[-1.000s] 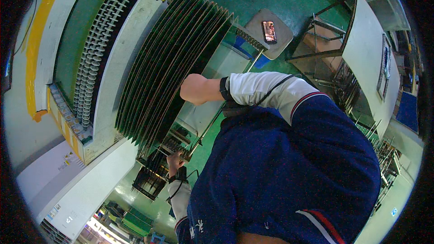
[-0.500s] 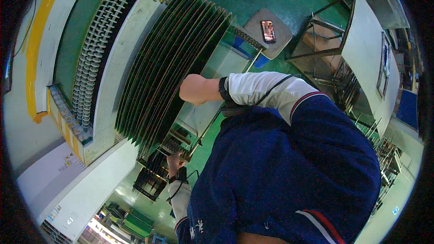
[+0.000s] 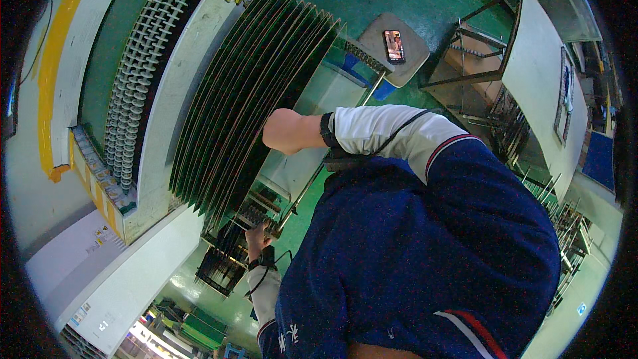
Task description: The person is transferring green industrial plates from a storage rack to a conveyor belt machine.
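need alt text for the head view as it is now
A person's right hand is at a row of thin dark green boards standing on edge, fingers hidden; the left hand is lower in frame, near a metal rail. Picture left is a machine with white rollers; upper right, a lit phone on a stool.

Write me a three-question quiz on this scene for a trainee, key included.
1. Which is nearer the stool: the left hand or the right hand?
2. True or false: the panels stand spaced in a row.
3. Fill in: on the stool lies a ____.

Key:
1. The right hand.
2. True.
3. Phone.
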The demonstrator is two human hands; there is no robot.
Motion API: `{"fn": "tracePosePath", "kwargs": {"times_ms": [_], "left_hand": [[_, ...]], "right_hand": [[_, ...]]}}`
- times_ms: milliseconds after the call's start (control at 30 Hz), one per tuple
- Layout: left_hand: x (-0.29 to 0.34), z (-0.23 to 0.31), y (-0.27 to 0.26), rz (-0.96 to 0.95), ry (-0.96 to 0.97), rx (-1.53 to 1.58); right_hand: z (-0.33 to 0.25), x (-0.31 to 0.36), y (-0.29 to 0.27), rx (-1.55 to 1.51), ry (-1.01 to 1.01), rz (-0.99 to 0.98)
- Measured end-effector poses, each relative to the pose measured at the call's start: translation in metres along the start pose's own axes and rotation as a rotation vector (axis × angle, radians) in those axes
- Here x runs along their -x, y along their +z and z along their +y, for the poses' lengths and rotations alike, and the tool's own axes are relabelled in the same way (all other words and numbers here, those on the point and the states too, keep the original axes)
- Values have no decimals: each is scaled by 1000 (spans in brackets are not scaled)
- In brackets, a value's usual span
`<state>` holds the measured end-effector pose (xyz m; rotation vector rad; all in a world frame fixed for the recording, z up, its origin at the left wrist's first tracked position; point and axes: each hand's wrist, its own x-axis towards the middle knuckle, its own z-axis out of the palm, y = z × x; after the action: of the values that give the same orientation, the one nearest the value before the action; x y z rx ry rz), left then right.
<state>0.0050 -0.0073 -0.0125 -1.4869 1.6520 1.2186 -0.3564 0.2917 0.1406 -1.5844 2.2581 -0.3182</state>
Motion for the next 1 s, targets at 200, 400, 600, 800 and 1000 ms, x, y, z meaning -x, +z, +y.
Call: {"fn": "tracePosePath", "kwargs": {"times_ms": [200,400,600,800,1000], "left_hand": [[-4,-21,-9,-51,225,-155],[6,-9,-1,-22,251,-119],[3,-13,-1,-7,281,-94],[-4,-15,-3,-35,187,-63],[-7,-11,3,19,20,131]], "right_hand": [[0,-3,2,-13,-24,17],[-2,2,-12,1,15,-72],[-2,-3,-10,-3,17,-121],[1,-6,0,-11,0,-46],[1,-5,-1,-5,6,-47]]}}
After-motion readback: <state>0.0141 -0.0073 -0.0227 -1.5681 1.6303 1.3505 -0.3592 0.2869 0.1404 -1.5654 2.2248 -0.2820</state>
